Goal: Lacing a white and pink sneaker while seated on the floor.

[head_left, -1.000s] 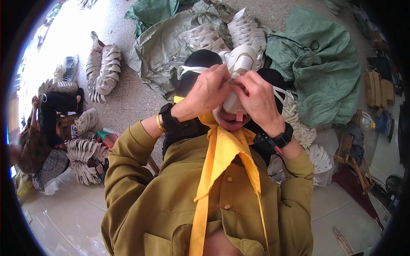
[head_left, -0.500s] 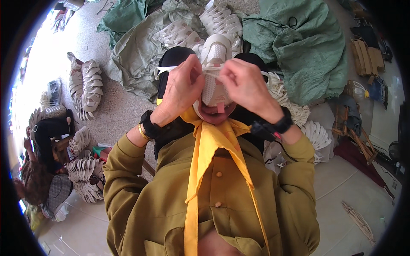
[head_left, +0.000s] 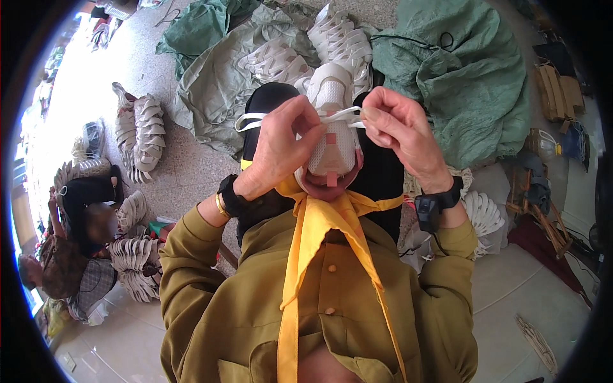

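Observation:
A white sneaker (head_left: 331, 94) with pink patches and a pink inner lining sits between my knees, toe pointing away from me. A white shoelace (head_left: 343, 115) runs across its tongue. My left hand (head_left: 284, 143) pinches the lace on the left side, and a loop of it sticks out past the wrist side of the fingers. On the right, my right hand (head_left: 403, 131) holds the lace's other stretch between thumb and forefinger, a little clear of the shoe. A yellow apron (head_left: 325, 223) hangs below the shoe's heel.
Ahead, rows of white shoes (head_left: 338, 41) lie on a grey sheet (head_left: 211, 96), beside a green sack (head_left: 472, 83). More stacked shoes (head_left: 148, 137) stand at left, near another seated person (head_left: 57, 265). White laces (head_left: 536, 341) and a dark red umbrella (head_left: 543, 249) lie at right.
My hands have moved apart; the right one has gone outward to the right, drawing the lace out between them. The view has shifted slightly.

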Motion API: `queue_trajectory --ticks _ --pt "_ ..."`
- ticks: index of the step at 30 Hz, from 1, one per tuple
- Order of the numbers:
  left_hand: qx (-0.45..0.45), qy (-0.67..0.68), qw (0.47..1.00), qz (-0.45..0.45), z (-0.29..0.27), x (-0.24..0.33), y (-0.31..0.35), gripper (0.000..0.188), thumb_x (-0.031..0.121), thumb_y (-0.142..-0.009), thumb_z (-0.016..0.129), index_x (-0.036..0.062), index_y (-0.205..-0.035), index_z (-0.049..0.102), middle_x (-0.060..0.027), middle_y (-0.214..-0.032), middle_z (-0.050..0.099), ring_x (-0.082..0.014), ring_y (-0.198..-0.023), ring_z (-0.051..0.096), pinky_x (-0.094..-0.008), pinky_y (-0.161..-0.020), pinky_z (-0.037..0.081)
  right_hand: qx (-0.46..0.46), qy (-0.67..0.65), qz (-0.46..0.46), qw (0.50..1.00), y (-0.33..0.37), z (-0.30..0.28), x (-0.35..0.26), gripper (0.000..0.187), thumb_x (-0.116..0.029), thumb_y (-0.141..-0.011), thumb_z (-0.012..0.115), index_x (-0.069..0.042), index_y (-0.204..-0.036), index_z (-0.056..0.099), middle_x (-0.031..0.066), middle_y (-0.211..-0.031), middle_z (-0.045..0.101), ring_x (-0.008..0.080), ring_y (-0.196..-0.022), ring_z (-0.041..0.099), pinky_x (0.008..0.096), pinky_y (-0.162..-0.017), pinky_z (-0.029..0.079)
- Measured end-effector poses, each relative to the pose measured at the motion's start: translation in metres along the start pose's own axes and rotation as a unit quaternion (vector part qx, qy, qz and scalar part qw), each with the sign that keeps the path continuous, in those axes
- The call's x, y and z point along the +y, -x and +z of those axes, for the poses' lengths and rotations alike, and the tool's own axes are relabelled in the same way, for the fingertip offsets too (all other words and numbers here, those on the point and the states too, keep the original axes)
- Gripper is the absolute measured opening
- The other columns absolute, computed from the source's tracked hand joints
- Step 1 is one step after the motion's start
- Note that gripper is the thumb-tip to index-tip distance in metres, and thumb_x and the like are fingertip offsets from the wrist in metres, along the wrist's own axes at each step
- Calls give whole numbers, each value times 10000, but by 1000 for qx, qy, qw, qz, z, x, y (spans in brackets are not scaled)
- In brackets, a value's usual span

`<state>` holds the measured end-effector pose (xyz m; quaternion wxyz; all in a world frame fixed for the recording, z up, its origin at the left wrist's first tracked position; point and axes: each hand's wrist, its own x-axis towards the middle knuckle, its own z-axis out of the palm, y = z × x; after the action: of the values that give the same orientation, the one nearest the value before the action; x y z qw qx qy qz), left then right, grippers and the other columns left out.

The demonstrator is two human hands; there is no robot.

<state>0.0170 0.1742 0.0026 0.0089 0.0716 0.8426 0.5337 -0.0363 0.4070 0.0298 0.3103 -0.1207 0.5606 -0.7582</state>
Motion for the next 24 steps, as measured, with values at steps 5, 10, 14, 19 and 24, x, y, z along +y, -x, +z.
queue_trajectory --ticks 5,10,14,19,24 --pt "-28 41 999 14 3 4 4 134 12 -895 743 -8 -990 651 -55 -917 717 -106 -834 682 -268 -753 551 -12 -15 3 1000 -10 3 0 129 -169 -1048 614 -61 -978 601 -58 -809 536 10 -633 403 172 -540 294" --pt "-57 49 995 67 4 12 -1 219 0 -909 727 -12 -1109 637 -89 -971 718 -135 -893 705 -282 -800 562 -27 -23 4 999 -12 6 6 129 -173 -1045 619 -64 -978 603 -52 -813 545 9 -632 421 175 -539 301" --pt "-48 121 990 57 15 3 -4 200 15 -902 719 8 -1074 616 -109 -910 696 -208 -826 710 -328 -762 554 -35 -26 3 999 -14 7 6 135 -182 -1047 615 -67 -977 604 -48 -816 559 12 -642 447 182 -544 323" --pt "-74 156 985 5 13 -5 -9 165 16 -924 712 3 -1048 603 -82 -892 689 -119 -839 674 -301 -765 545 -1 36 -20 999 -16 -1 0 192 -231 -1073 579 -59 -992 607 -18 -844 605 38 -672 512 190 -594 408" --pt "-78 233 969 -28 4 -11 -6 99 28 -975 694 -9 -1007 607 -20 -914 673 -91 -877 665 -265 -798 543 7 -24 -7 1000 -11 -5 11 241 -258 -1101 527 -45 -994 556 57 -884 678 85 -740 641 239 -665 532"
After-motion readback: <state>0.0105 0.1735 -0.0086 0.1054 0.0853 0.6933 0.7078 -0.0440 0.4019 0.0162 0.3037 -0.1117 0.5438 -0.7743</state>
